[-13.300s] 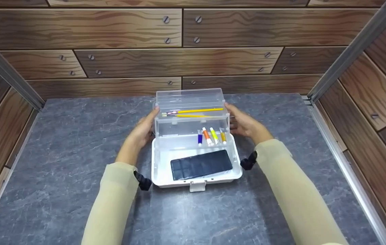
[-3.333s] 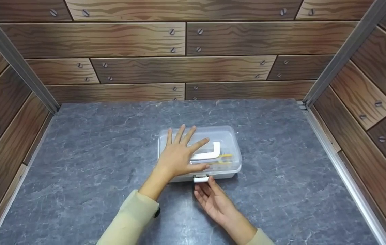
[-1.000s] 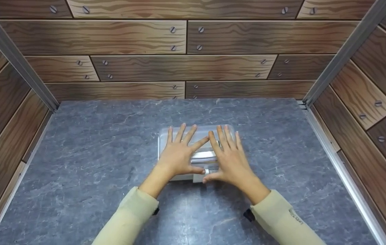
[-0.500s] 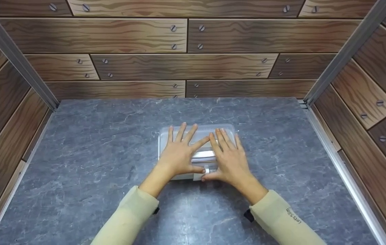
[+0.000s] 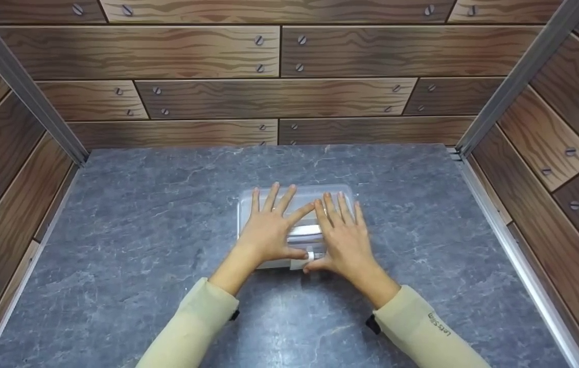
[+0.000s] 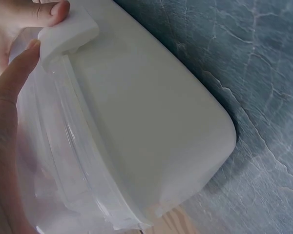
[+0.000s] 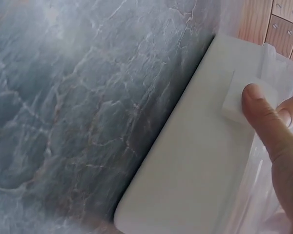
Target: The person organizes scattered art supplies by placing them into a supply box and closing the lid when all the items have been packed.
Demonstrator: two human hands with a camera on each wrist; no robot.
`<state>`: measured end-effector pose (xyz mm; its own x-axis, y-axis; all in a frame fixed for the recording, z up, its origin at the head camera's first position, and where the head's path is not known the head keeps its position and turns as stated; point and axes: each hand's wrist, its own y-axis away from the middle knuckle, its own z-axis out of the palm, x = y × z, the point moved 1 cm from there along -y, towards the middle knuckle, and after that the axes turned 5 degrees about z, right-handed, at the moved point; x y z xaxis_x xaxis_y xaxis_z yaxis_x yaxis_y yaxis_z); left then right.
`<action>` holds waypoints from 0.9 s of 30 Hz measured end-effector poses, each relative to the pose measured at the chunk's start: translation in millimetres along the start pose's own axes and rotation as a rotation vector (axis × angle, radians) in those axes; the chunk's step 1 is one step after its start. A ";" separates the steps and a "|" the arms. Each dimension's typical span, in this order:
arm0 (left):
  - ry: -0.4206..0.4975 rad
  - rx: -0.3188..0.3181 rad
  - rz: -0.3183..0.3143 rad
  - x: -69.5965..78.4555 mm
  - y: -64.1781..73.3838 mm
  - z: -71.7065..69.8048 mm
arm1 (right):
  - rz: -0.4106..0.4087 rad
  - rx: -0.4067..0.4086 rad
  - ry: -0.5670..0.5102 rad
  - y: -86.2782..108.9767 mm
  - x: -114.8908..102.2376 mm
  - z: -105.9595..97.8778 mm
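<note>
A storage box with a clear lid (image 5: 315, 192) and a white base (image 6: 151, 122) sits closed on the table. My left hand (image 5: 266, 232) lies on the left of the lid, fingers straight and spread. On the right side of the lid rests my right hand (image 5: 345, 243), its fingers also straight. The index fingertips almost meet above the white carry handle (image 5: 304, 230). At the front, the white latch (image 7: 234, 100) is folded down over the base; my right thumb presses on its face in the right wrist view, and my left thumb is at its upper edge. The box's contents are hidden.
The grey marbled table (image 5: 141, 230) surrounds the box. Wood-patterned panels (image 5: 207, 97) stand behind and at both sides, with metal frame rails (image 5: 514, 286) along the edges.
Earlier, the box stood open, with brushes, paint tubes and a phone inside. Since then the lid came down, the latch folded down, and my right hand moved from the latch onto the lid.
</note>
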<state>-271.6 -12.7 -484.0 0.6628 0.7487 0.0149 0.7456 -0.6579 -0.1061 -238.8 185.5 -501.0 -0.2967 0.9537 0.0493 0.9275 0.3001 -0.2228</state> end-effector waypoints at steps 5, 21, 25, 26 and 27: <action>-0.028 -0.006 -0.013 0.5 0.2 0.5 | 0.007 0.014 -0.020 0.5 -0.4 1.2; -0.077 -0.057 -0.040 2.1 -0.7 -0.6 | 0.011 0.047 -0.001 0.9 -1.4 2.8; -0.076 -0.065 -0.044 3.0 -1.0 -0.8 | 0.008 0.078 0.005 2.2 -0.9 4.1; -0.076 -0.066 -0.043 3.2 -1.3 -0.7 | 0.008 0.086 0.007 2.7 -0.9 4.5; -0.077 -0.067 -0.044 3.3 -1.5 -0.6 | 0.009 0.094 0.010 3.0 -1.1 4.9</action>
<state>-270.4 -9.3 -483.1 0.6241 0.7791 -0.0590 0.7783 -0.6266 -0.0407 -236.8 185.3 -506.4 -0.2861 0.9565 0.0564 0.9046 0.2890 -0.3133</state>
